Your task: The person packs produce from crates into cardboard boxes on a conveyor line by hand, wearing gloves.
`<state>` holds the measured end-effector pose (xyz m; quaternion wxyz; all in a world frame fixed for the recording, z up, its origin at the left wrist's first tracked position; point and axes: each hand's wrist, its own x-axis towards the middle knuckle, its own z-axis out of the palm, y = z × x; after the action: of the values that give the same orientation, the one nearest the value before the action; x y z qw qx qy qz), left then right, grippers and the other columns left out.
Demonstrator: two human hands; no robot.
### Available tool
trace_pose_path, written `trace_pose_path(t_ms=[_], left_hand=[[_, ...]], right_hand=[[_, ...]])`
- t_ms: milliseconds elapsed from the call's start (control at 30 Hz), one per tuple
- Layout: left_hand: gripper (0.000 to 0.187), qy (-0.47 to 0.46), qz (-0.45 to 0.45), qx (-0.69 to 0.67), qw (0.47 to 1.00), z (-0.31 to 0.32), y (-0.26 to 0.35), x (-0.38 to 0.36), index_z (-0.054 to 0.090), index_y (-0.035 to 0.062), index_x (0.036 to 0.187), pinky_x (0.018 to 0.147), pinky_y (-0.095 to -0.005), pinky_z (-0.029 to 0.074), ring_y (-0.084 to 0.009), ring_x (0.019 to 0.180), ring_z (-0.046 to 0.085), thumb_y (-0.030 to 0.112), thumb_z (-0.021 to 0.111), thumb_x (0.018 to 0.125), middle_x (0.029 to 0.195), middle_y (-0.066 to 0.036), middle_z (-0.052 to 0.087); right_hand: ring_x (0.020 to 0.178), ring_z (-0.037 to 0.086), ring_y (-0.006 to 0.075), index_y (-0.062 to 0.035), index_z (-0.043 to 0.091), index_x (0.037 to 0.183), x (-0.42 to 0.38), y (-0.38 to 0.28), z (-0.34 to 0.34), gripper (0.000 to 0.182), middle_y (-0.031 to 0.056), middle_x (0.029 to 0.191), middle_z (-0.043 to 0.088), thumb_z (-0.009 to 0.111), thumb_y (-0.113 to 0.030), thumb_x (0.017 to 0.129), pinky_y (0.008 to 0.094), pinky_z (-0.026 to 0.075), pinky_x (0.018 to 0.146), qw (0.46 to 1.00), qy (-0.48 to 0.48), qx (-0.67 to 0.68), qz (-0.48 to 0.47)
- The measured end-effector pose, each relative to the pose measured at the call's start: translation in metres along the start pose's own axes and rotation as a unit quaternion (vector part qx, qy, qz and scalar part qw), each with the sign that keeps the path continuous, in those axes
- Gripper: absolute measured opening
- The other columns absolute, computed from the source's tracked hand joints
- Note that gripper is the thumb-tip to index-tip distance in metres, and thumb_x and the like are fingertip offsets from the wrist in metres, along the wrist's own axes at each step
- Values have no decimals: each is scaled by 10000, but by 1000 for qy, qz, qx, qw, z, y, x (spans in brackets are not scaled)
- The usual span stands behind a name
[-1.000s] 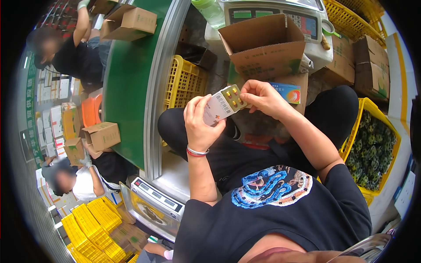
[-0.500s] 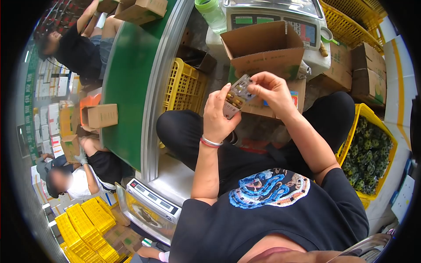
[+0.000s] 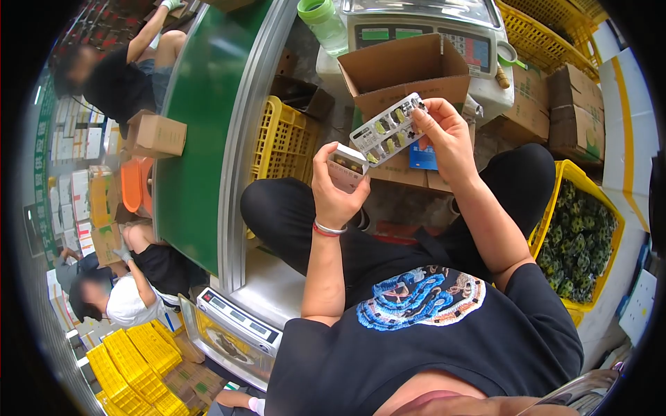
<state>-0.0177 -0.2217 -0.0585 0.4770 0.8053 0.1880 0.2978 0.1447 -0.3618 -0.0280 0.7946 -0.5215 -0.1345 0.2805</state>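
My left hand [image 3: 334, 195] is closed around a small white box [image 3: 348, 179], thumb on one side and fingers on the other, with its top end facing up. Between the thumb and fingers of my right hand [image 3: 446, 139] is a pale printed card [image 3: 390, 130] with rows of green pictures and dark lettering. Its lower left end lies right at the rim of the small box. Beyond both hands stands a cardboard carton [image 3: 406, 69] with raised flaps. A blue printed piece [image 3: 423, 157] shows below the card.
A weighing scale [image 3: 423, 33] and a green-lidded bottle [image 3: 325, 28] stand behind the carton. To my right is a yellow crate [image 3: 602, 191] of dark green produce. A green conveyor [image 3: 198, 139] runs on my left, where two people [image 3: 118, 87] sit beyond it. A yellow basket [image 3: 277, 142] stands beside it.
My right hand has drawn the printed card up and right, away from the small box in my left hand. The box has shifted slightly left. Across the conveyor, a carton has moved.
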Motion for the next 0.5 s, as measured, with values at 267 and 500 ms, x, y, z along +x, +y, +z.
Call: trace_pose_path(t_ms=[267, 500], left_hand=[[635, 23, 3, -109, 994, 4, -4, -2, 404, 35, 1204, 859, -312, 416, -187, 931, 499, 63, 685, 635, 1075, -103, 468], [303, -76, -144, -287, 944, 3, 9, 3, 578, 17, 867, 621, -181, 369, -31, 686, 478, 291, 493, 966, 766, 2, 566]], right_hand=[[684, 527, 23, -48, 586, 996, -3, 4, -4, 162, -4, 808, 602, 635, -165, 895, 159, 400, 503, 999, 12, 5, 48], [646, 541, 27, -33, 544, 1058, -3, 8, -7, 227, 17, 828, 617, 650, -121, 877, 152, 411, 489, 997, -3, 9, 70]])
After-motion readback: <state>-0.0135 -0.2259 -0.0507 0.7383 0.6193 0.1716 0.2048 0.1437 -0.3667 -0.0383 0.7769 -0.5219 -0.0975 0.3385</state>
